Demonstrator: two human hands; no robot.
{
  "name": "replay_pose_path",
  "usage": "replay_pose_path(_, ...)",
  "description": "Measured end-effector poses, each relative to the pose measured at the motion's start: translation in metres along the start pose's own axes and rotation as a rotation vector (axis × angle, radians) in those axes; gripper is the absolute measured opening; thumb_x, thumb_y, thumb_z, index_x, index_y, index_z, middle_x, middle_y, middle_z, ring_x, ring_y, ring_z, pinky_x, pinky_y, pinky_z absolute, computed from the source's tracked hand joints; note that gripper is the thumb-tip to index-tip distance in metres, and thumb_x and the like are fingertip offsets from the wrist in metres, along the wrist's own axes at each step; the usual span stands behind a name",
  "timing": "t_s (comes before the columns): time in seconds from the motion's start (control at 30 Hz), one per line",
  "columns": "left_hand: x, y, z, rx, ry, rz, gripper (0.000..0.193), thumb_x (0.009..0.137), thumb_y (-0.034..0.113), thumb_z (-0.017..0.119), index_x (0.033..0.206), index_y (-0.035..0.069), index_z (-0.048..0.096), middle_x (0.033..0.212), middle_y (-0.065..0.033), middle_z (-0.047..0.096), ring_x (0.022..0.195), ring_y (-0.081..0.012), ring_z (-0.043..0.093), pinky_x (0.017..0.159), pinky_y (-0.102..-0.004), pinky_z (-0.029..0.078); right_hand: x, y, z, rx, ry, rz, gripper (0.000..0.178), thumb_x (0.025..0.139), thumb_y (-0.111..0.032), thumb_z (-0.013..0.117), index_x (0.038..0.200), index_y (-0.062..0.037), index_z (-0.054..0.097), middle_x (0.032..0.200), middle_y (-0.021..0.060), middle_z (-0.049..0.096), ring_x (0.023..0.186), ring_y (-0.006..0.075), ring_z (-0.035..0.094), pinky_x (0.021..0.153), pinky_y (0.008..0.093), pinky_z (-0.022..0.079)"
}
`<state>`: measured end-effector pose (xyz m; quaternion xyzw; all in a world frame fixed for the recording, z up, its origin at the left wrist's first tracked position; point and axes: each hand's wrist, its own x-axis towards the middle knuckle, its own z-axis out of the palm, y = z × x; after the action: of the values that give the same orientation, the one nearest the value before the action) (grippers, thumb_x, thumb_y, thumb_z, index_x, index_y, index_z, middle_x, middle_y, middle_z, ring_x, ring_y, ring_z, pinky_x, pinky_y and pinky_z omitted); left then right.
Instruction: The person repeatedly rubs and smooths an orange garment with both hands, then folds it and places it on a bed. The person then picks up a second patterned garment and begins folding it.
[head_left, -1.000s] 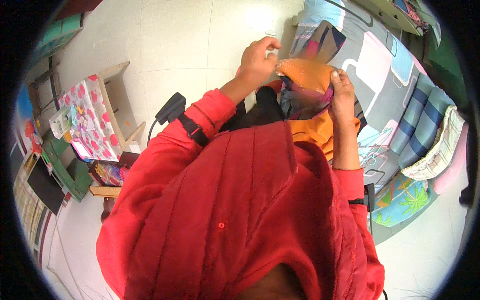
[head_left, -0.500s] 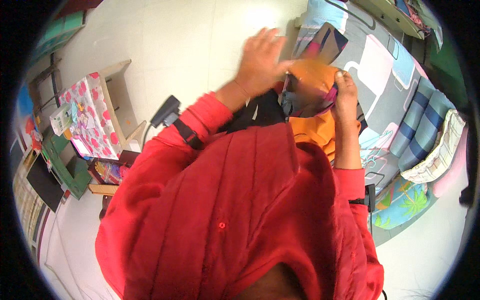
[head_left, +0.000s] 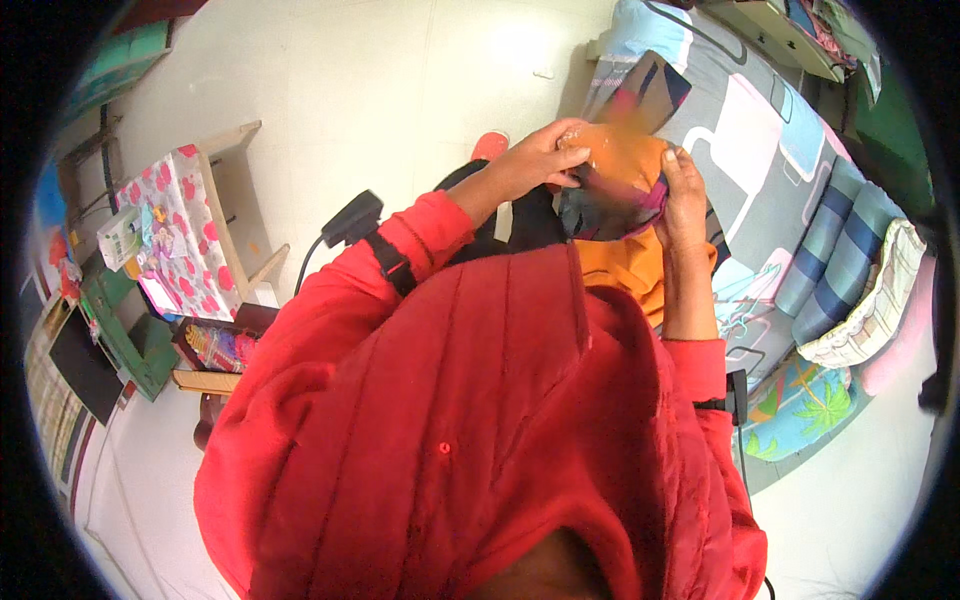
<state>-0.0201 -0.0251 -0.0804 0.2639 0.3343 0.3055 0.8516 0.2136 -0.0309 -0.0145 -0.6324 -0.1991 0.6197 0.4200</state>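
Note:
An orange piece of cloth (head_left: 630, 150) with a dark and magenta side is stretched between my hands, part of it blurred. My left hand (head_left: 548, 158) pinches its left edge between thumb and fingers. On the other side, my right hand (head_left: 686, 200) grips the right edge, thumb on top. Below hangs more orange cloth (head_left: 625, 265) over my lap; whether the pieces are joined I cannot tell. A brown and dark cloth piece (head_left: 655, 90) lies just beyond, on the bed.
To the right is a bed with a grey patterned sheet (head_left: 735, 190), pale blue hangers (head_left: 745, 305) and rolled blue striped bedding (head_left: 845, 250). A low table with a heart-patterned cover (head_left: 200, 240) stands at left. A red shoe (head_left: 490, 145) shows beyond my left forearm.
My left hand, raised with spread fingers before, has come down and closed on the cloth's left edge. My right hand keeps its grip in nearly the same place.

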Motion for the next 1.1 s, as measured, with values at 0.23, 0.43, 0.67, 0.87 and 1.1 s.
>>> replay_pose_path(0.23, 0.011, 0.025, 0.034, 0.192, 0.263, 0.104, 0.037, 0.089, 0.029, 0.061, 0.113, 0.002, 0.054, 0.099, -0.0039, 0.059, 0.083, -0.0083, 0.055, 0.062, -0.0223, 0.048, -0.023, -0.025, 0.029, -1.059, 0.104, -0.806, 0.03, 0.076, -0.019, 0.071, 0.095, -0.0018, 0.056, 0.092, 0.0133, 0.058, 0.089, 0.0295, 0.055, 0.08, 0.0368, 0.043)
replay_pose_path(0.43, 0.008, 0.037, 0.04, 0.094, 0.116, -0.004, 0.03, 0.091, 0.026, 0.058, 0.109, 0.002, 0.054, 0.098, -0.0032, 0.058, 0.086, -0.0112, 0.057, 0.062, -0.0272, 0.053, -0.015, -0.015, 0.055, -0.784, -0.086, -0.507, 0.022, 0.078, -0.016, 0.07, 0.087, -0.0008, 0.057, 0.08, 0.01, 0.059, 0.07, 0.0224, 0.056, 0.061, 0.0315, 0.045)
replay_pose_path(0.67, 0.01, 0.033, 0.03, 0.076, 0.072, 0.124, 0.028, 0.085, 0.014, 0.064, 0.107, -0.001, 0.057, 0.1, -0.0053, 0.062, 0.089, -0.0114, 0.056, 0.083, -0.0267, 0.045, -0.003, -0.007, 0.035, -0.108, -0.199, 0.078, 0.016, 0.092, -0.019, 0.057, 0.093, -0.0037, 0.061, 0.081, 0.0019, 0.061, 0.074, 0.0097, 0.056, 0.067, 0.0245, 0.045)
replay_pose_path(0.87, 0.01, 0.03, 0.034, -0.238, 0.021, -0.005, 0.036, 0.085, 0.013, 0.063, 0.116, -0.001, 0.052, 0.107, -0.0064, 0.059, 0.098, -0.015, 0.058, 0.086, -0.0285, 0.048, 0.002, -0.005, 0.037, -0.216, -0.209, 0.05, 0.026, 0.093, -0.027, 0.056, 0.101, -0.0023, 0.059, 0.083, 0.0031, 0.063, 0.075, 0.0097, 0.054, 0.069, 0.0244, 0.045)
replay_pose_path(1.1, 0.008, 0.039, 0.036, -0.07, 0.202, 0.161, 0.034, 0.097, 0.035, 0.045, 0.093, 0.003, 0.056, 0.076, -0.0044, 0.06, 0.066, -0.0115, 0.058, 0.065, -0.0271, 0.049, -0.01, -0.024, 0.041, -0.605, -0.378, -0.14, 0.021, 0.081, -0.014, 0.071, 0.092, -0.0034, 0.056, 0.075, -0.0015, 0.057, 0.067, 0.0056, 0.05, 0.063, 0.0224, 0.043)
